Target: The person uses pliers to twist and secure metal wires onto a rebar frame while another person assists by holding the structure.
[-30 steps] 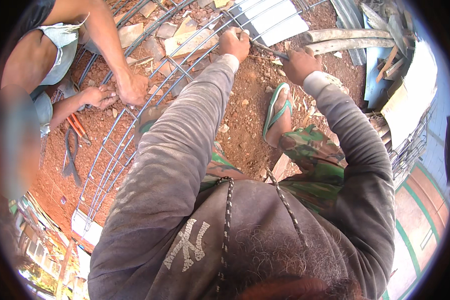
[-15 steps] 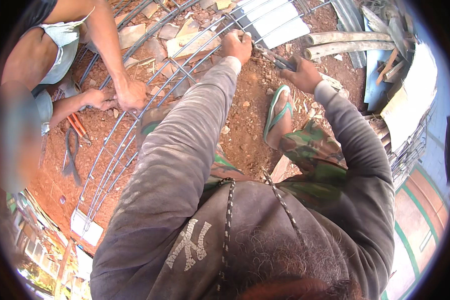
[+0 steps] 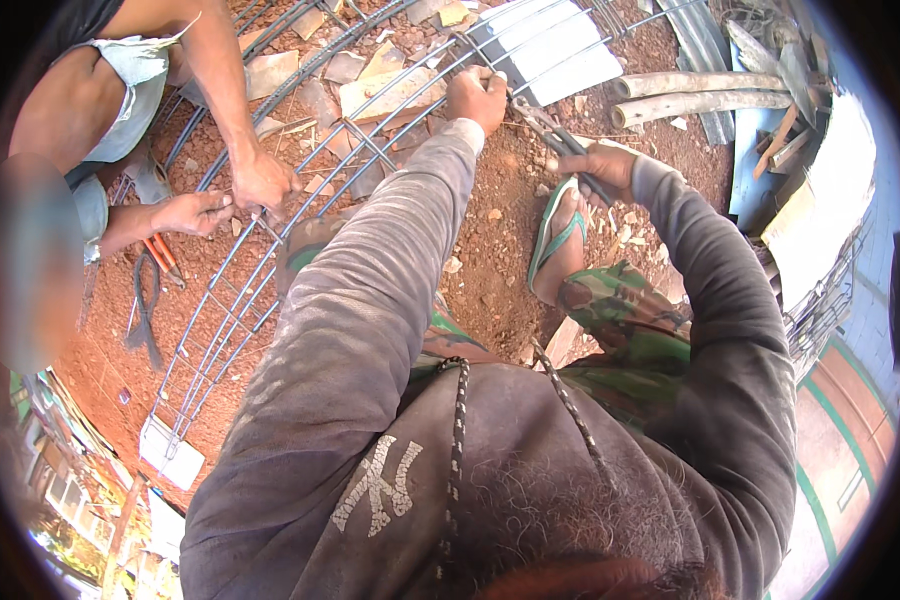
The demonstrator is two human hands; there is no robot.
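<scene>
- The steel rebar cage (image 3: 270, 260), long thin ribbed bars tied with square stirrups, lay across red gravelly soil (image 3: 490, 250).
- The left hand (image 3: 477, 97) was closed in a fist around one bar at the cage's upper end.
- The right hand (image 3: 600, 165) was clenched on the handles of metal pincers (image 3: 545, 125), whose head met the cage just beside the left hand.
- A foot in a green sandal (image 3: 555, 235) rested on the soil right of the cage.
- Another person's two hands (image 3: 230, 195) worked on the cage's middle; orange-handled pliers (image 3: 165, 260) lay left of it.
- Grey pipes (image 3: 690, 92) lay beyond the cage's upper end.
</scene>
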